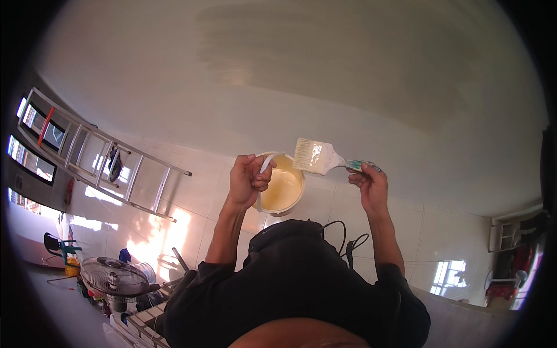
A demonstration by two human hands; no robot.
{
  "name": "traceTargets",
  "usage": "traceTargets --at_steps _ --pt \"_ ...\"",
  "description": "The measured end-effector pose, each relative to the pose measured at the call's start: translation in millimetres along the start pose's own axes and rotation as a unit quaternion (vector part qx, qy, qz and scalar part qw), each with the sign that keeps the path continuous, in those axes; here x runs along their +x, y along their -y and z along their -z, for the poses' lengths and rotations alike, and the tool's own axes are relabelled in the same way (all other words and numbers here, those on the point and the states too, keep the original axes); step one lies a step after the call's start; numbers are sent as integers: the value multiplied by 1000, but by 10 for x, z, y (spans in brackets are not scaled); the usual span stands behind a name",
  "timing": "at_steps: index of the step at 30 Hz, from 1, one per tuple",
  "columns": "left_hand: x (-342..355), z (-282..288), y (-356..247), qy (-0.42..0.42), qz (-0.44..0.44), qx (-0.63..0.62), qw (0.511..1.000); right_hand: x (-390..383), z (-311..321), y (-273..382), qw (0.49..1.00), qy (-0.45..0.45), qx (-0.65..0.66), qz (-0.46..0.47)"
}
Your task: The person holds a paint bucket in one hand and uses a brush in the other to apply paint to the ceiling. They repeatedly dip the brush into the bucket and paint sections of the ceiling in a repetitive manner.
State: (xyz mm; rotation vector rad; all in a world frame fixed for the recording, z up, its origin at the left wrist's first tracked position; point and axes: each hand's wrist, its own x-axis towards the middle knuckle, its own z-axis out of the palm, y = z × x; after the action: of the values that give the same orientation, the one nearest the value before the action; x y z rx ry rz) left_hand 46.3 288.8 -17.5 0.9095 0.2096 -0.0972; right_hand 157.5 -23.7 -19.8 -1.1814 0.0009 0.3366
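Observation:
My left hand [250, 178] is closed around the white handle of a paint bucket [283, 188], which hangs in front of me with cream-coloured paint inside. In my right hand [369, 184] I grip the green-marked handle of a wide paintbrush [316, 156]. Its bristles are coated in wet, shiny cream paint and point left, beside the bucket's upper right rim. Ahead of me rises a pale wall [278, 110] with a darker, streaky patch [342, 55] across its upper part.
A metal stepladder [130, 180] stands to the left on the tiled floor [325, 223]. Farther back on the left are a standing fan [113, 277] and a green chair [68, 248]. At the right edge is a shelf [505, 238] with things on it.

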Motion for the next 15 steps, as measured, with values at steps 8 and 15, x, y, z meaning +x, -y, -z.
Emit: traceTargets --at_steps 8,15 --pt "422 76 -142 30 77 -27 996 -97 -169 -55 996 -91 19 6" --pt "667 198 -339 70 158 -123 977 -219 -395 -151 986 -160 47 13"
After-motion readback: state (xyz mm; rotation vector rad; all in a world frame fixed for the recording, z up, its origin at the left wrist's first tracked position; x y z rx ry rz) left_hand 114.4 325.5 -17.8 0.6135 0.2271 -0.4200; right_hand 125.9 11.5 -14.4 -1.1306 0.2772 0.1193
